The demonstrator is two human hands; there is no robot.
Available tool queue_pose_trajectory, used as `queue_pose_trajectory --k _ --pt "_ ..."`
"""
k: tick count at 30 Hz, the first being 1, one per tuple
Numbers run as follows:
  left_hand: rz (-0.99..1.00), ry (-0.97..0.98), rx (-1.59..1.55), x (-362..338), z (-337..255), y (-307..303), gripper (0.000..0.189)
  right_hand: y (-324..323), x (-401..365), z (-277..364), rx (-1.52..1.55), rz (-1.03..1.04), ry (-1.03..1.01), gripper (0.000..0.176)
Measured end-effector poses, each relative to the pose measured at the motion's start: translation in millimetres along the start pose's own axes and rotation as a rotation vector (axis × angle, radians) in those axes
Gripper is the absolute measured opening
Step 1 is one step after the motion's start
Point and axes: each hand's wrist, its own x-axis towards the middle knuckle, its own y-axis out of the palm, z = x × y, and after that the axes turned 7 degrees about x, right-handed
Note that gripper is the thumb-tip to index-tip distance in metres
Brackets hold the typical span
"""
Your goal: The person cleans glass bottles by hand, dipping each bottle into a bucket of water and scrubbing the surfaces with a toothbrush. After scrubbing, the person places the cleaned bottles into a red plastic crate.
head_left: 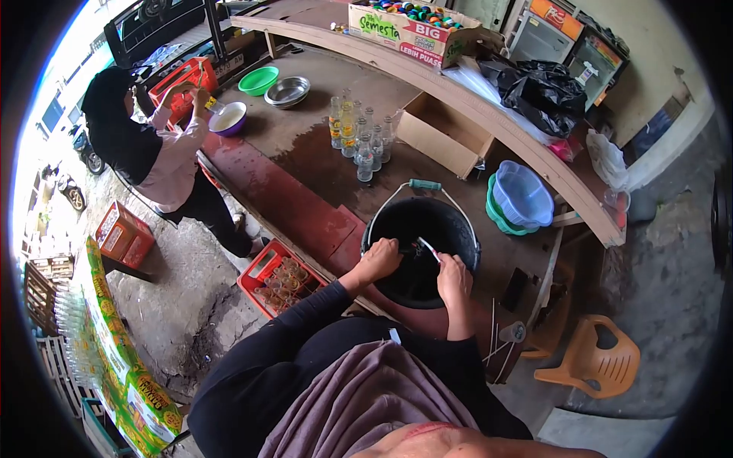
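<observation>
Over the black bucket [420, 294], my left hand [381, 259] is closed on something small and dark that I cannot make out. My right hand [454, 278] is closed around a thin white stick [429, 247], whose far end points toward the left hand. The bucket's raised handle has a green grip [425, 184]. Several glass bottles [365, 156] stand upright behind the bucket, some with yellow labels. A red crate [259, 265] holding more glass bottles is at the left of the bench.
A person [164, 153] at the left works over a purple-rimmed bowl [228, 120]. Green [258, 80] and metal bowls [287, 91] sit nearby. An open cardboard box [443, 133] and a blue basin [523, 194] lie behind the bucket. An orange chair [599, 356] is right.
</observation>
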Motion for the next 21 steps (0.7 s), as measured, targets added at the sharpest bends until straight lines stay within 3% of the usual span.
queue_pose_trajectory --k 4,6,8,10,12,14,16,18,20,21 --pt "-0.085 0.008 0.048 -2.6 -3.1 -1.2 0.035 -5.3 -12.6 13.4 0.182 0.060 -0.134 0.022" --pt "-0.036 -0.015 0.044 -0.9 -3.3 -1.8 0.034 4.0 -7.7 4.0 0.183 0.050 -0.085 0.021" --pt "0.010 -0.038 0.038 0.5 -3.4 -0.9 0.034 6.1 -2.0 -3.9 -0.043 0.008 0.068 0.020" --pt "-0.020 -0.023 -0.020 1.3 -1.7 -0.3 0.027 -5.1 -4.5 5.1 -0.018 0.001 0.044 0.020" --pt "-0.045 -0.018 -0.031 0.1 -1.5 0.0 0.026 -9.0 -12.0 16.8 0.158 -0.007 -0.143 0.020" --pt "-0.069 -0.011 -0.045 0.1 -1.8 -1.4 0.025 -6.2 -10.7 15.2 0.182 0.056 -0.135 0.020" --pt "-0.084 0.067 -0.064 -2.9 -4.2 -6.3 0.023 6.0 -0.4 -1.9 -0.066 0.039 0.031 0.020" --pt "-0.143 0.127 -0.051 -3.0 0.6 -1.3 0.025 4.4 3.1 -7.0 -0.129 0.031 0.026 0.019" --pt "-0.203 0.185 -0.030 -2.7 2.2 -0.9 0.027 -11.8 -3.0 11.3 0.111 -0.011 -0.077 0.020" --pt "-0.138 0.145 -0.014 -3.8 0.2 -2.6 0.030 -14.3 -5.3 17.6 0.178 0.033 -0.097 0.020"
